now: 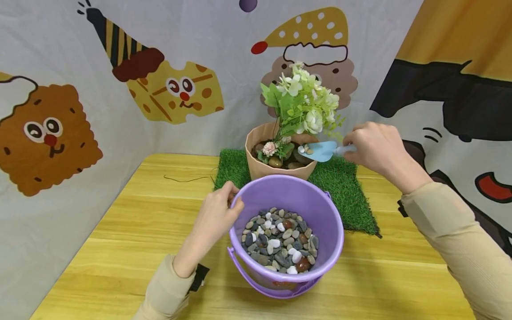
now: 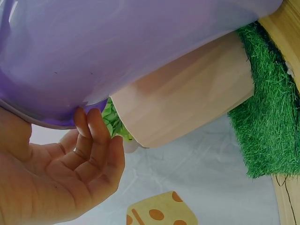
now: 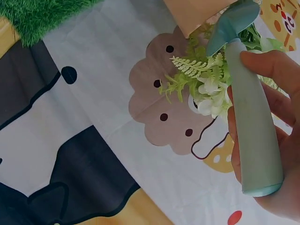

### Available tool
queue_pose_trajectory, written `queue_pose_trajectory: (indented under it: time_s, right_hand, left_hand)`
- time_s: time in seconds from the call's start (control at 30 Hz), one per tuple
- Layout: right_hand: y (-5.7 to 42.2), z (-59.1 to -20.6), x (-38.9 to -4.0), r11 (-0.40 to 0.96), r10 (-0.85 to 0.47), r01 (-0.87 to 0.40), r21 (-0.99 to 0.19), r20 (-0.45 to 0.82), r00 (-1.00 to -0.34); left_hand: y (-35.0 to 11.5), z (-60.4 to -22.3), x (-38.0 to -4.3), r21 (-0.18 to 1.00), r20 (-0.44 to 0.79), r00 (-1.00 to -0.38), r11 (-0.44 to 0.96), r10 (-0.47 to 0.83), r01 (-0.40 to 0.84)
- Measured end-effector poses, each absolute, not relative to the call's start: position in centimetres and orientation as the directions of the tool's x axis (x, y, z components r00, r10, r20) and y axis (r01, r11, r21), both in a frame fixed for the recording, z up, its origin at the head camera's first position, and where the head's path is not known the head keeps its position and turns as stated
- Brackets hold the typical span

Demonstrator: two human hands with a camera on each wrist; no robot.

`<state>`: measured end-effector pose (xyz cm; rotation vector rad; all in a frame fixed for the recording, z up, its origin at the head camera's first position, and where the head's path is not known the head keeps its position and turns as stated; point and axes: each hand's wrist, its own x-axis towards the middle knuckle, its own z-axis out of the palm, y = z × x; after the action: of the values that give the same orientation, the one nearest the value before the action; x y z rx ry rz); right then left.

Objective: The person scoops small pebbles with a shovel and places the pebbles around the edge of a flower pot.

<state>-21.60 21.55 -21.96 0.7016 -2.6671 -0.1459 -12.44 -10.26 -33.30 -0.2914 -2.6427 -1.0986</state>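
Observation:
My right hand (image 1: 374, 146) grips a small light-blue hand trowel (image 1: 322, 151) by its handle. The blade, carrying a few pebbles (image 1: 305, 150) at its tip, reaches over the right rim of a peach flowerpot (image 1: 280, 170). In the right wrist view, fingers and thumb wrap the pale trowel handle (image 3: 255, 126). My left hand (image 1: 214, 218) pinches the left rim of a purple bucket (image 1: 327, 222), thumb over the edge and fingertips (image 2: 93, 117) on the outer wall. Grey, white and reddish-brown pebbles (image 1: 280, 244) cover the bucket's bottom.
White-green flowers (image 1: 308, 106), a small pink flower (image 1: 269, 148) and stones stand in the pot. Pot and bucket are close together, by a green turf mat (image 1: 350, 195) on the wooden table (image 1: 160, 213). A printed cloth (image 1: 192, 40) hangs behind; a thin wire (image 1: 188, 180) lies leftward.

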Motion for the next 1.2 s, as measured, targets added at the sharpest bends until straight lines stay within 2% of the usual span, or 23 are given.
queue_pose_trajectory:
  time_s: [0.3, 0.57, 0.93, 1.03, 1.2]
  right_hand:
    - [20.7, -22.3, -22.1, 0.840, -0.533, -0.436, 0.321, 0.346, -0.772]
    - [20.4, -22.7, -21.9, 0.820, -0.567, -0.431, 0.378, 0.424, -0.706]
    - [19.8, -23.5, -21.7, 0.777, -0.629, -0.413, 0.475, 0.567, -0.532]
    - [19.8, -23.5, -21.7, 0.780, -0.626, -0.414, 0.469, 0.580, -0.521]
    - [20.0, -23.3, -21.0, 0.801, -0.598, -0.420, 0.426, 0.592, -0.540]
  left_hand:
    - [-10.3, -33.1, -12.3, 0.668, 0.289, -0.954, 0.697, 0.078, 0.259]
    - [-10.2, -33.1, -12.3, 0.672, 0.285, -0.955, 0.695, 0.077, 0.257]
    - [-10.2, -33.1, -12.4, 0.676, 0.285, -0.956, 0.692, 0.074, 0.255]
    - [-10.2, -33.1, -12.4, 0.681, 0.271, -0.960, 0.691, 0.070, 0.243]
    - [-10.2, -33.0, -12.3, 0.688, 0.257, -0.964, 0.688, 0.067, 0.231]
